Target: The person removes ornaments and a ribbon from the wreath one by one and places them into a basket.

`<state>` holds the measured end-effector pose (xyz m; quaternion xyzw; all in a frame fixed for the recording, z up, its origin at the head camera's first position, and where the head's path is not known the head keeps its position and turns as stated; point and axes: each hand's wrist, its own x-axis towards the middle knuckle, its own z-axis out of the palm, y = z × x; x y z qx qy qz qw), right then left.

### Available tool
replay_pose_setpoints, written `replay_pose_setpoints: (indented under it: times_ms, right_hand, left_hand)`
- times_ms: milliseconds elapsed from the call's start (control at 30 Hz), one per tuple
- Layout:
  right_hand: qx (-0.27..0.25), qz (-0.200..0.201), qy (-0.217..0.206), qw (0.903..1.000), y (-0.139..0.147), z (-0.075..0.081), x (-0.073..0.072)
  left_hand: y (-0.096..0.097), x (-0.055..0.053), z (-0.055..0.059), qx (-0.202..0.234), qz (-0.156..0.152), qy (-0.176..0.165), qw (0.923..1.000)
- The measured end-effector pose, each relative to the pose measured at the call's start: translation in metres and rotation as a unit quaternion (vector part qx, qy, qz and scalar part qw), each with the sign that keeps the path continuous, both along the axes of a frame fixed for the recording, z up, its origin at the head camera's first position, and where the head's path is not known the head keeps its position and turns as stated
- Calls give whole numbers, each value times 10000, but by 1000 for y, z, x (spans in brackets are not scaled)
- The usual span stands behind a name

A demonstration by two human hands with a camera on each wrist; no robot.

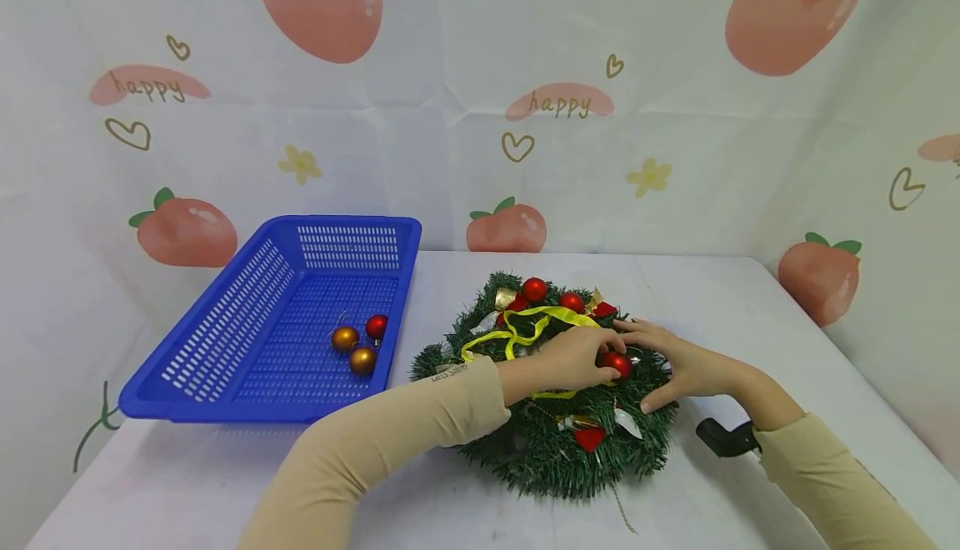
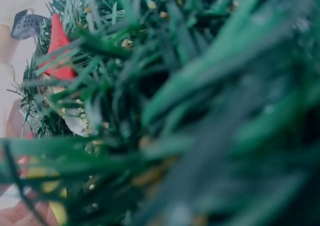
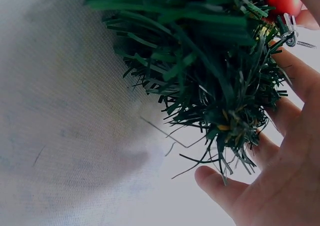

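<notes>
A green tinsel wreath [image 1: 570, 458] lies on the white table, trimmed with red balls, red and white pieces and a yellow ribbon [image 1: 558, 313]. My left hand [image 1: 573, 358] reaches across it and pinches a red Christmas ball [image 1: 617, 364] between thumb and fingers at the wreath's right side. In the right wrist view this red ball [image 3: 284, 0] shows at the top, with a silver wire loop [image 3: 290, 33] below it. Around the outer right edge of the wreath my right hand [image 1: 686, 367] is spread, fingers fairly straight against the tinsel. Green tinsel fills most of the left wrist view.
To the left stands a blue plastic basket [image 1: 408, 283] holding two gold balls [image 1: 363, 360] and a red ball [image 1: 377, 327]. A black object [image 1: 726, 437] shows at the right wrist. A printed white cloth [image 1: 420, 158] hangs behind the table.
</notes>
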<state>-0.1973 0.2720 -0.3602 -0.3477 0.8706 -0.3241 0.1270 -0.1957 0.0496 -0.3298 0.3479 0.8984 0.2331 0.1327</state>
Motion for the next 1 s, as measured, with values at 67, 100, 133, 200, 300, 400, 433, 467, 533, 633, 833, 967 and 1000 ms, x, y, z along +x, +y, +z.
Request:
replay_pose_setpoints:
  times_ms: [67,100,133,200,300,400,433,467,533,633,833,967,1000]
  right_hand:
    - [-4,9,28,10000,0,0,0]
    - [-1,13,41,10000,0,-1,0]
    - [-3,20,50,10000,0,-1,0]
    - [-7,17,63,10000,0,-1,1]
    - [15,-46,-7,10000,-1,0,2]
    - [92,-148,-133,9998,0,1,3]
    - [124,-180,-178,9996,0,2,4]
    - [158,-208,-209,9994,0,2,4]
    - [189,-248,-246,9992,0,2,3]
    - [154,-222,-190,9995,0,1,2]
    - [83,-38,20,10000,-1,-1,0]
    - [96,4,14,10000,-1,0,-1]
    - [95,23,18,10000,-2,1,-1]
  left_hand:
    - [0,1,0,-28,25,15,10000]
    - [0,2,-1,-45,34,24,10000]
    - [0,2,-1,-56,30,46,10000]
    - [0,3,0,-68,44,87,9999]
    - [-3,4,4,-64,42,165,9998]
    - [-6,4,10,35,30,201,9998]
    - [-8,4,12,92,20,210,9997]
    - [-9,3,15,129,12,228,9997]
    - [-13,2,18,215,14,231,9995]
    - [-19,2,21,269,-47,261,9993]
    - [-34,3,21,523,-131,84,9985]
    - [-45,5,24,740,-115,-138,9971]
    - [-47,6,25,780,-125,-169,9967]
